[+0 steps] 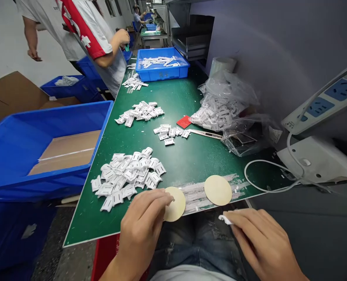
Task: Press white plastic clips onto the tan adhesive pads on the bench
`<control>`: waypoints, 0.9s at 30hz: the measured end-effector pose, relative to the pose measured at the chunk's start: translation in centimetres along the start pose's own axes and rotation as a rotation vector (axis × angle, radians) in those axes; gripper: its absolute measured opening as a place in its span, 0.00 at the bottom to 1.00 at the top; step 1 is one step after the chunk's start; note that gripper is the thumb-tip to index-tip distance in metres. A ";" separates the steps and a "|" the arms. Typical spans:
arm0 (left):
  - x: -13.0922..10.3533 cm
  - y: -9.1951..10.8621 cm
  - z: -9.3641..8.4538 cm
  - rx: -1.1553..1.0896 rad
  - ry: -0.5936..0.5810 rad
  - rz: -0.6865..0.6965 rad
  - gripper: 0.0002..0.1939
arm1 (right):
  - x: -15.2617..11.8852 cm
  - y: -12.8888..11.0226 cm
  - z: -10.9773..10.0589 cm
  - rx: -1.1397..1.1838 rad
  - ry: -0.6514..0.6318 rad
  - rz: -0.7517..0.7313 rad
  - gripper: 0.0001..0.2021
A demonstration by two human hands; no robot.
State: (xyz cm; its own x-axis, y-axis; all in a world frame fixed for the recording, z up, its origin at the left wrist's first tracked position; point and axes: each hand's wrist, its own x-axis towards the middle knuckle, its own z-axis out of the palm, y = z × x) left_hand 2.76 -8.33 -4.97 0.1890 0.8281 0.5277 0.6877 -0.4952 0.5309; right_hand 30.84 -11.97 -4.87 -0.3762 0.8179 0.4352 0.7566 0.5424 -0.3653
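Observation:
Between the thumb and fingers of my right hand (261,234) is a small white plastic piece (225,220), held just past the table's front edge. My left hand (145,222) is closed in a pinch over a round cream-coloured disc (176,205); whatever its fingertips hold, if anything, is hidden. A second cream disc (218,190) lies to the right, on a patch of greyish tape (192,193) along the edge. Beyond my left hand spreads a large pile of white plastic parts (129,173) with dark slots.
Farther back on the green table (185,160) lie a smaller pile (144,111), a red square (184,121), a utility knife (205,134) and bagged parts (217,109). A blue tray (161,74) stands behind. A blue bin (53,111) is left, a looped cable (246,175) right. A person (82,39) stands nearby.

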 end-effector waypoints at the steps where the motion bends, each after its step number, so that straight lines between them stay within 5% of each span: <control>1: 0.6 0.6 0.1 -0.081 0.047 -0.099 0.12 | 0.0 0.1 0.3 0.075 0.021 0.054 0.12; 5: 1.9 2.6 1.4 -0.655 0.232 -0.580 0.03 | 0.4 -0.5 2.0 0.370 0.049 0.370 0.12; 7: 1.7 3.1 2.2 -0.942 0.289 -0.741 0.06 | 0.6 -1.2 2.9 0.467 0.065 0.517 0.12; 14: 0.7 3.6 3.1 -1.220 0.304 -0.873 0.09 | 2.1 -2.9 3.5 0.639 0.083 0.504 0.08; 19: 0.2 3.0 3.3 -1.152 0.285 -0.851 0.09 | 2.7 -3.2 3.5 0.632 0.094 0.480 0.07; 23: -0.9 1.8 2.4 -0.782 0.250 -0.804 0.09 | 2.9 -3.1 3.2 0.624 0.102 0.463 0.07; 27: 0.1 1.2 0.6 -0.174 0.132 -0.368 0.11 | 2.8 -2.4 3.0 0.575 0.127 0.482 0.06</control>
State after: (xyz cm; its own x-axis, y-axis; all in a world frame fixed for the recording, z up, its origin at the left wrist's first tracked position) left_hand 4.02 -8.68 -4.68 -0.1465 0.9227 0.3566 0.5621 -0.2190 0.7975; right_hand 26.39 -10.45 -5.24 0.0159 0.9801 0.1980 0.4110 0.1741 -0.8949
